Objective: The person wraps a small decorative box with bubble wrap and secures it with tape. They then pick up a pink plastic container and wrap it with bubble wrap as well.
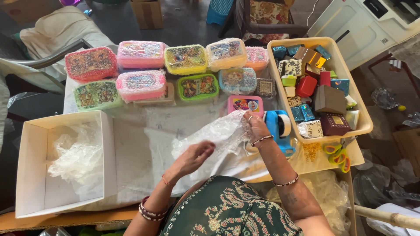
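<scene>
Both hands gripping bubble wrap (214, 133), tape dispenser (280, 129) touching right hand (256, 126)

Both hands on bubble wrap (214, 135) over table (131, 144): left hand (194, 156) grips near edge, right hand (255, 126) pinches far edge. Tape dispenser (280, 129) just beside right hand. White box (39, 166) at left, wrap inside. Wrapped lunchboxes (142, 54) in two rows behind. Tray (365, 118) of small boxes at right.
</scene>
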